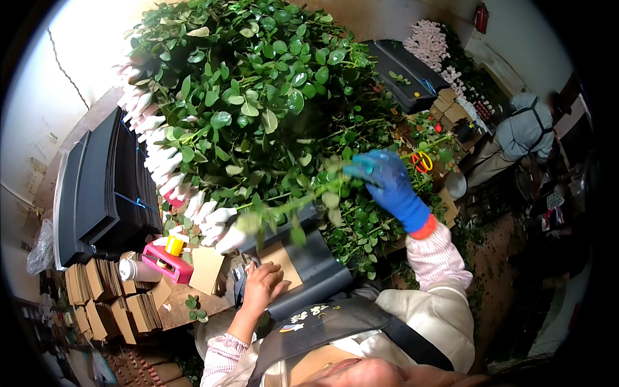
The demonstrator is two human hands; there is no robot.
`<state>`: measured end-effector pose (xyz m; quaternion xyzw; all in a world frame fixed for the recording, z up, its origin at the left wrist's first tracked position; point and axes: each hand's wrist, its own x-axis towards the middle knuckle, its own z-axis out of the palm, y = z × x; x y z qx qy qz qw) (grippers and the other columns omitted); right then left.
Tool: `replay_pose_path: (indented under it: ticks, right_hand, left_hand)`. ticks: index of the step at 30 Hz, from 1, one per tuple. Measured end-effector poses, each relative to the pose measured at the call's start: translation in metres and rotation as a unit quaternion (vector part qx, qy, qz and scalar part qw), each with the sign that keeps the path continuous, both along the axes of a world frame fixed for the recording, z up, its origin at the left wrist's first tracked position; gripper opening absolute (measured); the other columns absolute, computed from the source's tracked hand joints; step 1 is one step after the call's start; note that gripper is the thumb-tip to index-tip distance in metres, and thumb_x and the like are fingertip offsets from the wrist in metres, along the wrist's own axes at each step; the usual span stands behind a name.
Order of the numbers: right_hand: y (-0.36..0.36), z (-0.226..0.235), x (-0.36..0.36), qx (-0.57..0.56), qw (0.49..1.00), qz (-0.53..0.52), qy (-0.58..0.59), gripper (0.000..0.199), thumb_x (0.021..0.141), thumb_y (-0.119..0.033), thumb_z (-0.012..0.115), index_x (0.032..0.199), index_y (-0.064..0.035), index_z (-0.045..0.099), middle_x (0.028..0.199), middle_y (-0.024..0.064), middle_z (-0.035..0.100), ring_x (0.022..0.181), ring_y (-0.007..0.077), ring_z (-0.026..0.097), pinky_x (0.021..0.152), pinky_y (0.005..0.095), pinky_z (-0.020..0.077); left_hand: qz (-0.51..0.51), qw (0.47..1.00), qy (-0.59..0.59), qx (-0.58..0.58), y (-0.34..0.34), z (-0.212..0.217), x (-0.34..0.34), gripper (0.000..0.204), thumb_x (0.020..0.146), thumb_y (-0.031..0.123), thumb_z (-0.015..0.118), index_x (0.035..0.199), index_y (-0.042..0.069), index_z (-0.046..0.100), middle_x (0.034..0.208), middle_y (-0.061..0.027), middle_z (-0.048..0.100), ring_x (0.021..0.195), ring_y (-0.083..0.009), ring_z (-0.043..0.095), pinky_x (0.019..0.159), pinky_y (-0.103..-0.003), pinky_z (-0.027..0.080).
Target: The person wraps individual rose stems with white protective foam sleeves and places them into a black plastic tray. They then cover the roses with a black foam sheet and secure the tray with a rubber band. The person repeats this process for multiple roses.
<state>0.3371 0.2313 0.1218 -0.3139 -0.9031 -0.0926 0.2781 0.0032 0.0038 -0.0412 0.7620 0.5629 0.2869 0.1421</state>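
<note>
My right hand, in a blue knit glove with an orange cuff, is closed around a leafy rose stem. The stem slants down to the left, its leaves smeared by motion, toward a pale bud end. My bare left hand lies with fingers stretched out on a brown cardboard piece. Under that card is a dark grey sheet, curved at its near edge. Beyond both hands rises a large heap of green-leaved roses, their heads in white sleeves along the left side.
At left stand stacked dark sheets, cardboard bundles, a pink tape dispenser and a white cup. Orange-handled scissors lie right of my glove. Another person bends over at far right, near more wrapped flowers.
</note>
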Motion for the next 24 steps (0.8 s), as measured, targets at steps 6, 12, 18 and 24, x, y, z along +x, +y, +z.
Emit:
replay_pose_path:
  ticks: [6,12,18,24]
  right_hand:
    - [-0.053,-0.055,0.038,-0.28,0.925,-0.006,-0.256,0.051,0.076,-0.01,0.068,0.124,-0.0294,0.069,0.121,0.0029,0.068,0.107,0.0275,0.064,0.094,0.0453,0.0504]
    - [-0.054,-0.069,0.041,-0.229,0.897,0.009,-0.377,0.044,0.08,-0.03,0.073,0.123,-0.0288,0.069,0.12,0.0095,0.065,0.107,0.0301,0.062,0.092,0.0449,0.0509]
    - [0.051,-0.052,-0.085,-0.125,0.99,0.057,0.009,0.026,0.094,-0.022,0.058,0.116,-0.0126,0.067,0.108,0.0094,0.069,0.096,0.0302,0.066,0.087,0.042,0.0525]
    - [0.121,-0.115,-0.159,-0.04,0.954,-0.174,-0.24,0.017,0.089,-0.018,0.06,0.102,-0.0136,0.07,0.097,0.0074,0.07,0.095,0.0294,0.065,0.085,0.0436,0.0501]
  left_hand:
    - [0.015,0.99,-0.101,-0.1,-0.001,0.014,-0.004,0.064,0.068,0.035,0.09,0.123,0.01,0.068,0.12,-0.0133,0.067,0.121,-0.031,0.06,0.115,-0.059,0.03]
    - [-0.034,0.993,-0.071,-0.087,0.0,0.012,-0.004,0.036,0.072,0.029,0.087,0.102,0.01,0.079,0.124,-0.0123,0.066,0.12,-0.0309,0.058,0.106,-0.053,0.038]
    - [-0.067,0.985,-0.063,-0.146,0.005,0.033,-0.01,0.031,0.079,0.034,0.083,0.099,0.011,0.079,0.131,-0.0124,0.062,0.123,-0.0312,0.056,0.11,-0.053,0.033]
    - [-0.082,0.989,-0.038,-0.114,0.014,0.033,0.001,0.03,0.08,0.028,0.081,0.107,0.015,0.079,0.132,-0.0144,0.061,0.122,-0.0331,0.054,0.106,-0.047,0.04]
